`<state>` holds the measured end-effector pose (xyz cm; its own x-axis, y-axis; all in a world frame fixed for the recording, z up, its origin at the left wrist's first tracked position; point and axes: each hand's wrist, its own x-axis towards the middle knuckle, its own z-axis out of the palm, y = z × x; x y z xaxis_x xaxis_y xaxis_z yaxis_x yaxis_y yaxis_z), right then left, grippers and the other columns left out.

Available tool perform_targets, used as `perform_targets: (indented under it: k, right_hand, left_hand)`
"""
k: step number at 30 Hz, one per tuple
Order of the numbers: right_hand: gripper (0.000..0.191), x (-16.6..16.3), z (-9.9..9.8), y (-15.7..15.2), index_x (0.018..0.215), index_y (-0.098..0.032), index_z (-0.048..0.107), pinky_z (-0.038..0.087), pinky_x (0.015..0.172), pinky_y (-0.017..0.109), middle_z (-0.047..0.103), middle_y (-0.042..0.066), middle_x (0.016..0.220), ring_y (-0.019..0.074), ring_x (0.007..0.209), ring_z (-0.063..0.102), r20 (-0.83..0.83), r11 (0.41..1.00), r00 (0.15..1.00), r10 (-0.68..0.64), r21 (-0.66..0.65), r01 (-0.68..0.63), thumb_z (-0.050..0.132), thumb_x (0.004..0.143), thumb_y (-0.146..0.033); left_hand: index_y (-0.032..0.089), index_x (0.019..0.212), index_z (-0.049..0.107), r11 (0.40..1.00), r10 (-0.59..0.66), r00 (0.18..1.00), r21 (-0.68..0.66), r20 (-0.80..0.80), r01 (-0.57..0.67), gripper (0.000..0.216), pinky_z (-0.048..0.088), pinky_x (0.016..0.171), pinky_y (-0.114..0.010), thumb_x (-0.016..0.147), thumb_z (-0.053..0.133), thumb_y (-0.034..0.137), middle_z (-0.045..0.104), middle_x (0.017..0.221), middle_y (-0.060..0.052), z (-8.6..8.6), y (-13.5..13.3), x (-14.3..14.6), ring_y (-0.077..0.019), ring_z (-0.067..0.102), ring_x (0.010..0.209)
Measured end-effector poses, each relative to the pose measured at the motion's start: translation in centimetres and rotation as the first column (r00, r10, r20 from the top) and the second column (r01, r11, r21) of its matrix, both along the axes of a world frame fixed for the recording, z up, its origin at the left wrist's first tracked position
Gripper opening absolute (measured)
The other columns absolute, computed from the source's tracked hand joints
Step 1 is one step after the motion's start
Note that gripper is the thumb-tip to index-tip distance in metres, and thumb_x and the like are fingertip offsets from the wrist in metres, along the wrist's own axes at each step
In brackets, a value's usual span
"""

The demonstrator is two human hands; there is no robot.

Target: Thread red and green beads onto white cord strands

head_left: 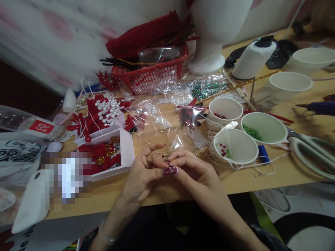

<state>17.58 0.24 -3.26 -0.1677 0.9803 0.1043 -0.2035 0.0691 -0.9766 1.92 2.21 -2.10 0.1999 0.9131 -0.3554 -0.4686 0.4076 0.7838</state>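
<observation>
My left hand [142, 170] and my right hand [192, 167] meet over the front of the wooden table [261, 177], fingertips pinched together. Between them sits a tiny beaded piece [165, 156] with red and green bits, too small to name. A thin white thread [243, 167] runs from the hands' side toward the paper cups. Nearest on the right stands a paper cup with red and green beads [232, 146]. A white box of red ornaments [107, 153] lies just left of my left hand.
Two more cups hold green beads [263, 127] and red beads [226, 109]. Scissors [311, 148] lie at the right edge. A red basket [154, 75], plastic bags [167, 115], a thread spool [252, 57], a pearl-and-red cluster [104, 111] and a white foam stand [209, 52] crowd the back.
</observation>
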Motion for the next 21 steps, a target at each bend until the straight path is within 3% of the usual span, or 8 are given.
perform_targets:
  k: [3, 7, 12, 17, 21]
  right_hand:
    - [0.010, 0.0, -0.1, 0.1, 0.083, -0.021, 0.074, 0.057, 0.084, 0.027, 0.066, 0.005, 0.099, 0.0145, 0.098, 0.067, -0.036, 1.000, 0.999, 0.013, -0.016, -0.013, 0.066, 0.089, -0.018]
    - [0.007, -0.2, 0.0, -0.3, 0.085, -0.020, 0.075, 0.056, 0.083, 0.025, 0.067, 0.005, 0.098, 0.0140, 0.095, 0.068, 0.006, 0.997, 0.997, -0.073, 0.019, 0.072, 0.068, 0.087, -0.019]
    - [0.008, -0.4, -0.1, -0.9, 0.084, -0.021, 0.072, 0.056, 0.076, 0.025, 0.068, 0.004, 0.094, 0.0153, 0.091, 0.068, 0.231, 0.948, 0.939, -0.254, 0.251, 0.195, 0.067, 0.087, -0.015]
    - [0.011, -0.4, -0.7, -0.6, 0.092, -0.018, 0.070, 0.055, 0.082, 0.027, 0.068, 0.005, 0.094, 0.0148, 0.089, 0.067, 0.427, 0.805, 0.758, -0.493, 0.555, 0.211, 0.062, 0.089, -0.010]
    - [0.011, -0.3, -0.8, 0.4, 0.091, -0.016, 0.069, 0.057, 0.079, 0.029, 0.068, 0.007, 0.095, 0.0168, 0.089, 0.068, 0.472, 0.732, 0.639, -0.607, 0.645, 0.219, 0.059, 0.091, -0.011]
  left_hand:
    - [0.015, 0.104, 0.059, 1.000, 0.005, 1.000, 0.000, -0.006, -0.005, 0.063, 0.055, 0.062, -0.016, 0.051, 0.092, 0.005, 0.070, 0.056, 0.007, 0.1, 0.0, 0.2, -0.0105, 0.069, 0.057]
    - [0.015, 0.103, 0.056, 1.000, 0.009, 0.998, -0.003, 0.060, -0.009, 0.066, 0.053, 0.058, -0.014, 0.050, 0.094, 0.008, 0.069, 0.056, 0.008, -0.3, -0.1, 0.2, -0.0093, 0.068, 0.054]
    - [0.016, 0.099, 0.057, 0.992, 0.122, 0.969, -0.042, 0.215, -0.115, 0.059, 0.044, 0.046, -0.009, 0.053, 0.094, 0.013, 0.066, 0.060, 0.010, 0.3, -0.8, -0.8, -0.0024, 0.058, 0.045]
    - [0.016, 0.085, 0.058, 0.993, 0.114, 0.839, -0.064, 0.532, -0.095, 0.047, 0.040, 0.044, -0.009, 0.055, 0.093, 0.010, 0.063, 0.058, 0.010, 3.3, -2.2, -2.3, -0.0009, 0.057, 0.047]
    - [0.020, 0.082, 0.055, 0.991, 0.134, 0.680, -0.077, 0.721, -0.113, 0.045, 0.039, 0.043, -0.011, 0.058, 0.091, 0.007, 0.066, 0.058, 0.012, 4.4, -3.5, -4.0, -0.0032, 0.059, 0.049]
